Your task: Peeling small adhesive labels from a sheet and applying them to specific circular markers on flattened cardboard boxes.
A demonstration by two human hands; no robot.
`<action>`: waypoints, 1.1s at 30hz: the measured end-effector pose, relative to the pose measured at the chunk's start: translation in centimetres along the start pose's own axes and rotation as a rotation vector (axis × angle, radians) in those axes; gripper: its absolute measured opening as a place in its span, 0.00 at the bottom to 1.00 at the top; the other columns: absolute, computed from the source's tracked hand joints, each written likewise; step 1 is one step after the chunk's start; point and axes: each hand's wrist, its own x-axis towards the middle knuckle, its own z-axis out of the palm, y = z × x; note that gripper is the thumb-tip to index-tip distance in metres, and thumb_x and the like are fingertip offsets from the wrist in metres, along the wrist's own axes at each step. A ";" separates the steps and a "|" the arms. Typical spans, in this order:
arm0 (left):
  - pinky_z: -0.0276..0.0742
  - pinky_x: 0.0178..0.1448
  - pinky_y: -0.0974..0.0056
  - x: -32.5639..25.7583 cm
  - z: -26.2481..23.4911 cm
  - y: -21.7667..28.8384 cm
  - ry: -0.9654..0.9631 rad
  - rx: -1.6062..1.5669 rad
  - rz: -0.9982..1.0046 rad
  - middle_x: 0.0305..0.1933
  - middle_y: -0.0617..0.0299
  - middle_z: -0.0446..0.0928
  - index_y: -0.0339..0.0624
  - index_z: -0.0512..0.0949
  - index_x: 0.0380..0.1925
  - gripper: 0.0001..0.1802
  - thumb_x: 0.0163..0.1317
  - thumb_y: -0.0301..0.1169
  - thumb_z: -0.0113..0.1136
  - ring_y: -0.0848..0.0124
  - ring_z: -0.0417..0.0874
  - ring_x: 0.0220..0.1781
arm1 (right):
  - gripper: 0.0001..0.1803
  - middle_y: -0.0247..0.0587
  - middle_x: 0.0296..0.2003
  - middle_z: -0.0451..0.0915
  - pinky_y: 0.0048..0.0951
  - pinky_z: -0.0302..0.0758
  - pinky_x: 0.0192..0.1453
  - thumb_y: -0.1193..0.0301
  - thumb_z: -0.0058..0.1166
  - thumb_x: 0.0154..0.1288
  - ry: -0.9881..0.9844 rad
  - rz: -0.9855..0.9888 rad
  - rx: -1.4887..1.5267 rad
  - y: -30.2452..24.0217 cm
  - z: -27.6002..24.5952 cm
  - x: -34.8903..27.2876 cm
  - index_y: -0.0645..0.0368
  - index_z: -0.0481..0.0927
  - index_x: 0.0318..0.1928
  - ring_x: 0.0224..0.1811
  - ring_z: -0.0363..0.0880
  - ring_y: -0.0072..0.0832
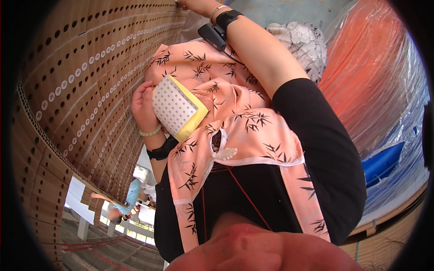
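My left hand (143,107), with a beaded bracelet at its wrist, is closed on a sticker sheet (175,103). The sheet is white with rows of small dark marks, and yellow backing shows along its edge. It lies against my peach apron with black leaf prints. At the top edge of the picture my right hand (199,4) reaches to the far end of the stacked brown cardboard (97,67). Most of its fingers are cut off there, so what they hold, if anything, is hidden. Round white stickers and dark holes run in rows along the cardboard.
The cardboard stack rises close on my left. On the right stands a bundle of orange material (361,58) in clear plastic wrap, with a blue piece (384,163) below it. A crumpled pale fabric (300,45) is beside my right forearm. Another person (129,198) is behind, at lower left.
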 end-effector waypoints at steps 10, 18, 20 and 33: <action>0.74 0.43 0.75 -0.2 -0.7 0.4 -0.020 -0.016 0.014 0.38 0.61 0.80 0.33 0.75 0.46 0.11 0.68 0.27 0.52 0.78 0.79 0.37 | 0.10 0.41 0.22 0.79 0.31 0.75 0.33 0.68 0.56 0.60 -0.019 -0.020 0.045 -0.2 0.7 0.2 0.62 0.78 0.30 0.25 0.78 0.27; 0.74 0.42 0.75 -0.2 -0.5 -0.4 -0.020 -0.032 -0.010 0.37 0.62 0.80 0.33 0.76 0.45 0.11 0.68 0.28 0.53 0.79 0.78 0.36 | 0.08 0.40 0.22 0.79 0.30 0.75 0.32 0.69 0.56 0.59 -0.021 0.033 0.082 0.6 0.6 0.0 0.62 0.78 0.30 0.25 0.77 0.25; 0.74 0.42 0.75 -0.4 -0.8 0.4 -0.011 -0.017 0.001 0.37 0.62 0.80 0.33 0.76 0.45 0.11 0.68 0.28 0.53 0.79 0.78 0.36 | 0.07 0.40 0.21 0.79 0.29 0.75 0.32 0.70 0.56 0.58 0.008 0.010 0.078 -0.3 1.1 0.1 0.62 0.78 0.29 0.25 0.77 0.24; 0.75 0.42 0.74 -0.5 0.0 0.8 0.055 -0.037 -0.015 0.38 0.60 0.80 0.32 0.76 0.44 0.10 0.68 0.27 0.50 0.77 0.78 0.36 | 0.23 0.54 0.32 0.81 0.41 0.77 0.43 0.52 0.63 0.48 0.168 -0.162 -0.530 -2.8 -2.8 -1.5 0.62 0.80 0.32 0.37 0.81 0.48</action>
